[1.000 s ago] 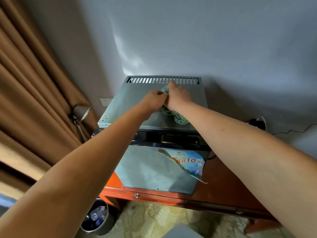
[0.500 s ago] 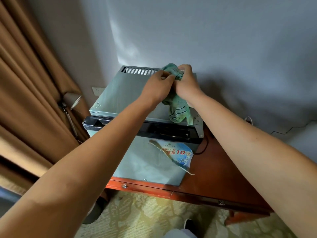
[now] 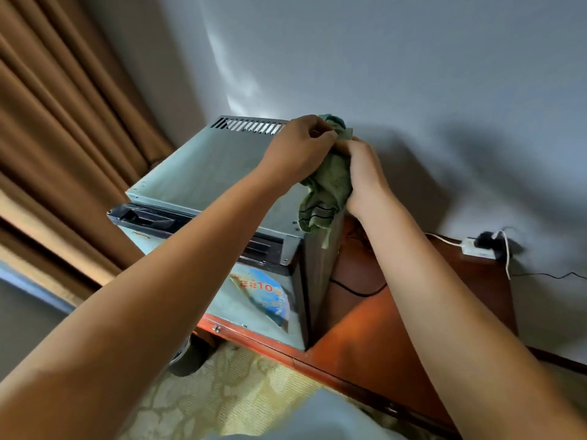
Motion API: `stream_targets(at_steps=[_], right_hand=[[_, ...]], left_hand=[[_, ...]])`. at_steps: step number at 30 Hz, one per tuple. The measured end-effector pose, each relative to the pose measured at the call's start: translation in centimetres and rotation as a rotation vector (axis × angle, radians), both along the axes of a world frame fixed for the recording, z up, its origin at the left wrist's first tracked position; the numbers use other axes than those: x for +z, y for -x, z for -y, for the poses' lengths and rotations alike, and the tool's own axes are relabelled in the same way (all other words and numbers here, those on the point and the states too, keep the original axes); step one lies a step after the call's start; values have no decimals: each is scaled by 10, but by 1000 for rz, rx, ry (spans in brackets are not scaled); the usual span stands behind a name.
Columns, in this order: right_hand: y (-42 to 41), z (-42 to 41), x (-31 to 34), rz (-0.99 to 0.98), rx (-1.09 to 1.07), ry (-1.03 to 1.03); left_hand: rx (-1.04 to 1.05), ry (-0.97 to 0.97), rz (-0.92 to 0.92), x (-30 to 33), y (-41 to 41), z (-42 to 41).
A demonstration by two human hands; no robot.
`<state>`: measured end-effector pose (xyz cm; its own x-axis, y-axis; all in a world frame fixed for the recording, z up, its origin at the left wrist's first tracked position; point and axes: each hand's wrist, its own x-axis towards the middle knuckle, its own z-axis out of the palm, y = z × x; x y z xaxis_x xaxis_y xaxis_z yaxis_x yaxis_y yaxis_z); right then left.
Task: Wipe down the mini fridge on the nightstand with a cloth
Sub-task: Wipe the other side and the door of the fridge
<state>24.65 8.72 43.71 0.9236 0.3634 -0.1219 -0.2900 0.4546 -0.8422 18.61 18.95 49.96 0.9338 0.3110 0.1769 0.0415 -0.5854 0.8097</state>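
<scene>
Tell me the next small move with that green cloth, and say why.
Probably lower the bunched cloth onto the fridge's right side panel and wipe downward. Both the left hand and right hand hold it in a grip above the top right corner, lifted clear, its tail hanging beside that panel.

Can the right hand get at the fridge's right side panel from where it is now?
Probably yes. The right hand grips the green cloth at the mini fridge's top right edge, and nothing stands beside that side panel except a cable low down.
</scene>
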Motion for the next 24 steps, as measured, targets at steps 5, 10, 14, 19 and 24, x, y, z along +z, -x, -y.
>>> stream_targets(at_steps=[5,10,14,19,24], right_hand=[[-9,24,-30,-84,125,-44],[18,36,-63,-145,126,-7],[47,33,-88,-161,98,88],[70,27,-94,-137,-9,150],[97,25,-114,-65,-34,220]], left_hand=[[20,-109,-81,-11,0,30],[23,-308,-276,-23,13,33],[-15,-393,-427,-30,27,34],[-27,-481,-407,-32,38,39],[22,-655,-387,-34,43,33]])
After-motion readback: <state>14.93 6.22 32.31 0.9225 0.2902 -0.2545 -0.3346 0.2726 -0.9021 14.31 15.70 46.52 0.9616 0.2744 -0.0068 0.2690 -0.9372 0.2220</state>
